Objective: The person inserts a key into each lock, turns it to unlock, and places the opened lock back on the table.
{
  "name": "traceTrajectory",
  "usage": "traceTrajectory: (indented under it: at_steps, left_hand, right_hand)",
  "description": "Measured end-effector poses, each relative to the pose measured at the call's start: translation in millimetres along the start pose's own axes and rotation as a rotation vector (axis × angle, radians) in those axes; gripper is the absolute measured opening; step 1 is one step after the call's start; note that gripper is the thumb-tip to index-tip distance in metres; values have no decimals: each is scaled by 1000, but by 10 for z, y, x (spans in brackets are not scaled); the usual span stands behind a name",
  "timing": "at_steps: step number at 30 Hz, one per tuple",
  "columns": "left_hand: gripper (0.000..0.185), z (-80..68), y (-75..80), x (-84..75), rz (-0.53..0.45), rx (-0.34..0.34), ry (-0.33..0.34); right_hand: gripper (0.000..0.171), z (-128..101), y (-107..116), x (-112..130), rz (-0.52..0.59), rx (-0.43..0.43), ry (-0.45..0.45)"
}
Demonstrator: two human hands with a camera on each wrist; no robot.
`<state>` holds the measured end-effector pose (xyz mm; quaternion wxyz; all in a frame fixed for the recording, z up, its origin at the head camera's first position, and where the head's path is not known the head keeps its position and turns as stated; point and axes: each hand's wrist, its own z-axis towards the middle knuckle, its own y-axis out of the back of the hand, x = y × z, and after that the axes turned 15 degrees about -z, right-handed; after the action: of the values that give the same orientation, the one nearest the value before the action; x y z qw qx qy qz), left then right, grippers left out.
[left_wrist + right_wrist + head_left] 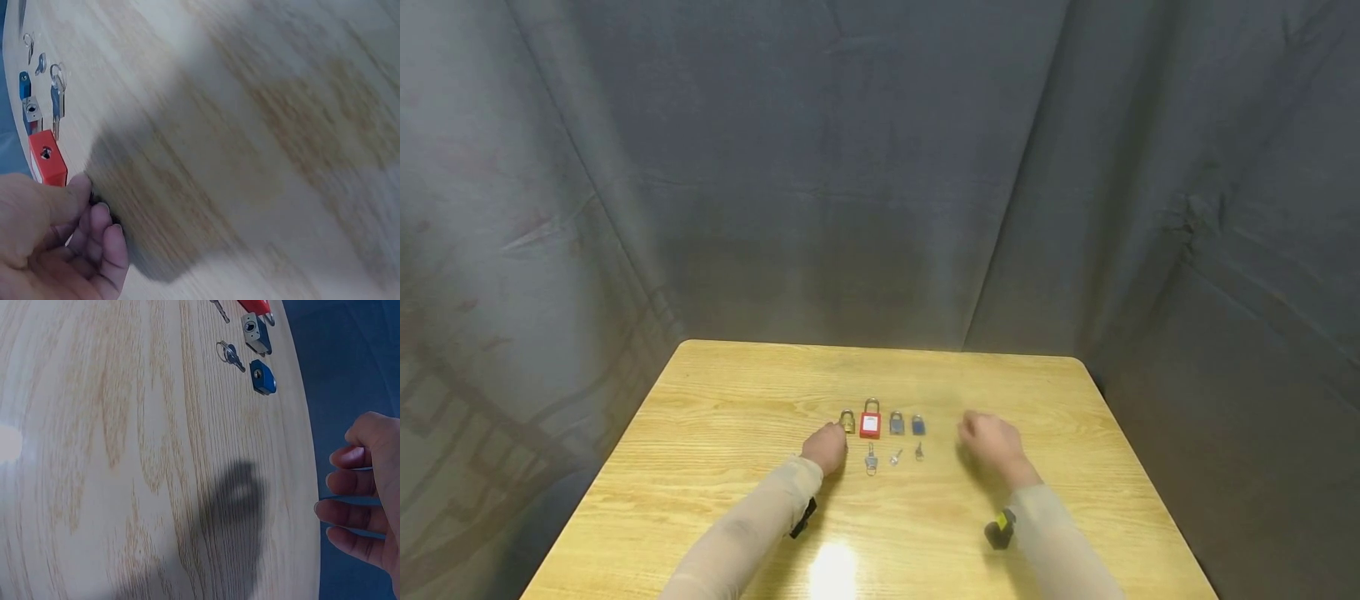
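Note:
My left hand [825, 447] is at the lower left edge of a small brass padlock [847, 423], its thumb and fingers curled in a pinch there. In the left wrist view dark bits show behind the fingertips, and the fingers [114, 250] hide most of what they grip. Right beside it is a red padlock [870, 425] with a white label. A grey padlock [897, 425] and a blue padlock [918, 426] continue the row. My right hand [992, 442] hovers to the right of the row, fingers loosely bent, holding nothing.
Nearer me than the padlocks lie a key set on a ring [871, 461], a small key [896, 457] and another small key [919, 452]. Everything sits on a light wooden table [737, 392]. Grey curtains [850, 167] hang behind and at both sides.

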<state>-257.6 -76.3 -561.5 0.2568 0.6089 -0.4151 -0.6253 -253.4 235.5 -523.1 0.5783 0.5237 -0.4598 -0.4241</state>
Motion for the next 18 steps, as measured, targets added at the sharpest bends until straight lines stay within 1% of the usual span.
traceTrajectory:
  at_steps: [3, 6, 7, 8, 9, 10, 13, 15, 18]
  left_hand:
    - [9, 21, 8, 38, -6, 29, -45]
    - [15, 2, 58, 44, -54, 65, -72]
    - [17, -26, 108, 11, -80, 84, -58]
    - [20, -43, 135, 6, -97, 86, -71]
    - [23, -61, 163, 4, -115, 85, -89]
    - [27, -74, 189, 1, -134, 87, -93]
    - [32, -106, 254, 1, -160, 54, -132]
    - [34, -108, 289, 10, -199, 40, -128]
    - [31, -101, 334, 30, -269, 15, -104]
  right_hand:
    - [23, 5, 6, 2, -4, -7, 6]
    - [22, 7, 15, 6, -3, -3, 2]
    - [21, 7, 20, 9, -2, -2, 1]
    - [20, 7, 23, 9, -1, 1, 0]
    - [20, 7, 25, 9, -1, 0, 2]
    - [20, 8, 26, 9, 1, 2, -1]
    - [19, 20, 16, 2, 2, -3, 2]
    - [20, 28, 8, -3, 2, -9, 6]
    - [22, 35, -2, -7, -8, -9, 10]
